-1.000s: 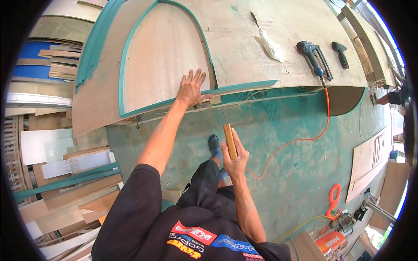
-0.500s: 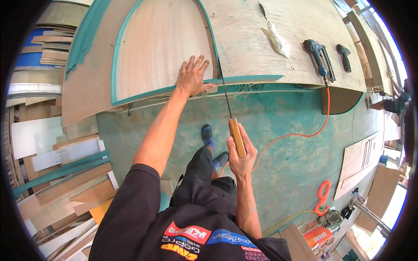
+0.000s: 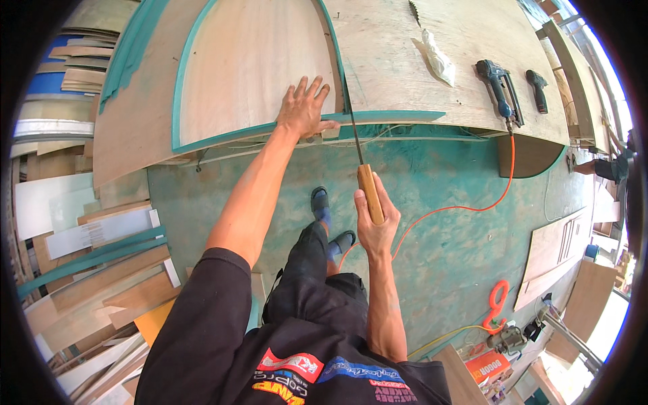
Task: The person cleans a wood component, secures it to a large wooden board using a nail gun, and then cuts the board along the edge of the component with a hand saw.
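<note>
"Head view: what is listed under hands?"
"One left hand (image 3: 305, 108), mine, fingers spread wide, palm down on the pale panel (image 3: 260, 61), thumb pointing toward the blade. One right hand (image 3: 379, 231), mine, closed around the wooden handle of a handsaw (image 3: 366, 175)."
"Position of the saw?"
"Handle toward me, blade reaching away across the line of the green front strip (image 3: 405, 117), close alongside the right side of the green arched strip (image 3: 178, 101). Whether the teeth bite, I cannot tell."
"Also on the work surface, to the right?"
"One white bag (image 3: 440, 65); one nail gun (image 3: 498, 88) with orange hose (image 3: 511, 162); one drill (image 3: 538, 91)."
"Handling notes?"
"My judgement: long, even strokes in line with the forearm, light pressure, blade unbent; left palm firm against chatter, thumb clear of the teeth."
</note>
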The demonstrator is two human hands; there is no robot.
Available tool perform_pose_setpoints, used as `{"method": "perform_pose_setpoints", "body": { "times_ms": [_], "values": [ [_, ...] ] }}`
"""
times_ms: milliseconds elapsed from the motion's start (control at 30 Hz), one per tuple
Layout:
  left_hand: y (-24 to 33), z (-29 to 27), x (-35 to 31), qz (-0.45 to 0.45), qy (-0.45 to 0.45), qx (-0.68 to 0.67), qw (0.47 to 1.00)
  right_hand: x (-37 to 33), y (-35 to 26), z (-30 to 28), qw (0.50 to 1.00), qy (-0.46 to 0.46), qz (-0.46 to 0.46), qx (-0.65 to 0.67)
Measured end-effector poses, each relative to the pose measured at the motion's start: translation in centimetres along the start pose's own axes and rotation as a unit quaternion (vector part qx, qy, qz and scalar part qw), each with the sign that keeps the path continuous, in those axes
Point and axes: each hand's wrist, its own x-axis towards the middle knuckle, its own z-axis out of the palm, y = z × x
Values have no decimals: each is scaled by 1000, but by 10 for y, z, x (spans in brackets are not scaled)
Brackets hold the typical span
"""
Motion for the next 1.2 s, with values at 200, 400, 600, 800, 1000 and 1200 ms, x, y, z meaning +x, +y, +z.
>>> {"method": "perform_pose_setpoints", "body": {
  "times_ms": [200,400,600,800,1000,1200],
  "values": [
    [0,0,-2,-5,3,9,1000,-27,6,-13,997,13,-73,-20],
    [-1,2,2,-2,12,9,1000,0,-5,1,999,-4,-16,-28],
    [3,2,0,-7,8,4,1000,-28,10,-14,996,22,-91,-10],
    [-1,3,0,-8,-2,12,1000,-8,8,6,999,15,-38,-15],
    [0,-2,6,-6,6,18,1000,-4,12,1,997,14,-71,-19],
    [1,0,1,-11,-19,29,999,-14,11,-6,999,10,-42,-23]
  ]
}}
